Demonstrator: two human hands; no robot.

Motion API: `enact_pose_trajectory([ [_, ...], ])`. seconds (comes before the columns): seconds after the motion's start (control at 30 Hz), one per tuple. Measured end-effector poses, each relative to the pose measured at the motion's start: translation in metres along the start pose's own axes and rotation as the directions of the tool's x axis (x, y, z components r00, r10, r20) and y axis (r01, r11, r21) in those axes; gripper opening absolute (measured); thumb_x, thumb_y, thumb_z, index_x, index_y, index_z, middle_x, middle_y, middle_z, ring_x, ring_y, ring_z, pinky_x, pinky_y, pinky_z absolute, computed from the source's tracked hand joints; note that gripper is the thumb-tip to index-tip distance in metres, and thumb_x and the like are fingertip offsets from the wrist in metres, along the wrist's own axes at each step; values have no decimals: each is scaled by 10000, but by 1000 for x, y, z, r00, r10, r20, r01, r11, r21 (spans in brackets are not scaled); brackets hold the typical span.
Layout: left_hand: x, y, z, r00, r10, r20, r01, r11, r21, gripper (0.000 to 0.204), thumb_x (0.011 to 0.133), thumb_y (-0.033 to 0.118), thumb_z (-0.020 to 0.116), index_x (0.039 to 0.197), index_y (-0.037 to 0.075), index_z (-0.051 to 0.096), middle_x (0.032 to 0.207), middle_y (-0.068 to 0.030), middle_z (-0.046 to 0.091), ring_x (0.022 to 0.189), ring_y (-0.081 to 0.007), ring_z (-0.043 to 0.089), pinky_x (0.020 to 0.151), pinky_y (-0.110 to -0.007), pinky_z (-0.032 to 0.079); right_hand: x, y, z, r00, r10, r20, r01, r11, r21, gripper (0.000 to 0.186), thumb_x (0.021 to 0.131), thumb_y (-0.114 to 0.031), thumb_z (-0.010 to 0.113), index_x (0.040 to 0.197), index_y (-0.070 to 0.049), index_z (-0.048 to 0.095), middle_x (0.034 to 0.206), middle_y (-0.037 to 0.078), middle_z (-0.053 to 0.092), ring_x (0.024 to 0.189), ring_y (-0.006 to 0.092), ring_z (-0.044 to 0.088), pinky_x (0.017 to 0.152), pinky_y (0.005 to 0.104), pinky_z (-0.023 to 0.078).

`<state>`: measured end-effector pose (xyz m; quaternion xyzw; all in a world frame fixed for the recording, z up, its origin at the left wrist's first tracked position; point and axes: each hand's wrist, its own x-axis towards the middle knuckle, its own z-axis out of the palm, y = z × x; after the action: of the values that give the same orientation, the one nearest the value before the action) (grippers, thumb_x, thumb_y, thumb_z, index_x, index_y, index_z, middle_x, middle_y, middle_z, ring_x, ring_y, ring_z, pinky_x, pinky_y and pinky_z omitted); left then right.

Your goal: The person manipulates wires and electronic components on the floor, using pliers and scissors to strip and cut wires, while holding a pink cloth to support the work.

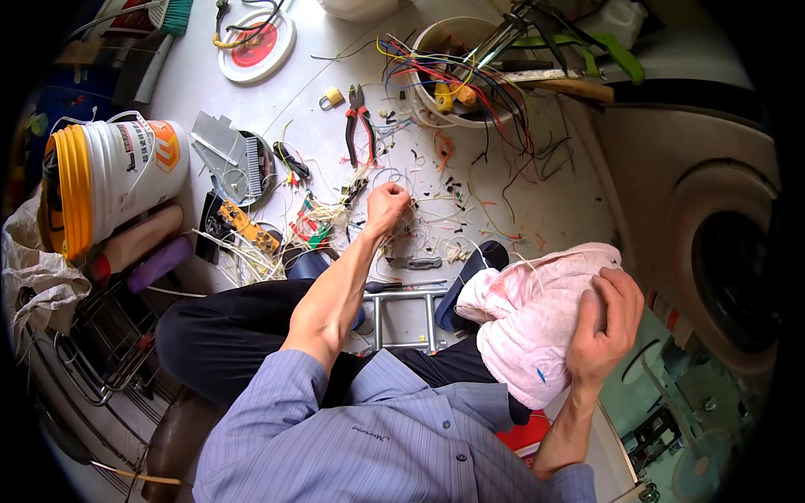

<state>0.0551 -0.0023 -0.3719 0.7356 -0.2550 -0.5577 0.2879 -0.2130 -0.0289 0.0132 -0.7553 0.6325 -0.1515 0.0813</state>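
Observation:
Over the scattered wire scraps (436, 205) on the floor, my left hand (388, 205) is closed in a pinch. What it holds, if anything, I cannot make out. A pink towel (528, 335) drapes over my right knee, with a thin pale wire across its top. Against the towel's right side rests my right hand (608, 318), its fingers loosely curved and the thumb apart from them. Red-and-black pliers (359, 126) lie beyond my left hand, beside a brass padlock (331, 98). Nearer to me lies a folding knife (415, 263).
A white bucket (419, 96) of tools and coloured wires stands at the far right. Left are a tipped white-and-yellow bucket (126, 176), a metal-finned part (231, 155) and a wire bundle (251, 260). A metal frame (407, 293) lies between my feet; a washing machine (671, 159) stands right.

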Motion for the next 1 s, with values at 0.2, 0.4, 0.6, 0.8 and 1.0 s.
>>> enact_pose_trajectory([
  [0.2,-21,4,-6,961,-132,241,216,906,-363,150,841,60,648,977,5,677,783,-68,701,622,-118,618,558,-243,484,-7,3,-1,999,-2,-42,3,1000,24,170,781,4,666,950,22,677,1045,132,679,1049,325,611,961,406,447],
  [0.4,-41,2,-17,931,-121,344,280,841,-462,104,898,127,681,953,38,678,811,-44,687,660,-100,607,583,-223,467,-14,9,-1,995,-31,-98,37,998,56,143,809,-26,666,948,4,680,1038,116,686,1030,308,618,952,392,444],
  [0.6,-68,25,-37,876,-53,479,346,761,-549,114,986,212,600,1045,122,639,997,-12,700,1037,-190,647,867,-374,512,-20,13,-1,987,-48,-152,59,996,67,129,827,-63,672,945,-15,691,1045,97,697,1030,283,626,937,385,447],
  [0.8,-91,66,-57,855,30,518,360,685,-633,77,979,121,534,943,93,597,736,-13,584,667,-151,565,622,-289,473,-21,15,-2,981,-78,-178,94,992,86,123,843,-103,676,942,-32,699,1046,83,702,1035,271,628,935,382,440],
  [1.0,-129,140,-107,944,96,317,130,773,-621,97,914,130,615,836,72,625,563,78,376,474,-66,356,467,-232,305,-23,21,2,976,-102,-193,122,988,93,126,863,-149,672,943,-57,697,1045,55,701,1047,253,621,927,388,435],
])
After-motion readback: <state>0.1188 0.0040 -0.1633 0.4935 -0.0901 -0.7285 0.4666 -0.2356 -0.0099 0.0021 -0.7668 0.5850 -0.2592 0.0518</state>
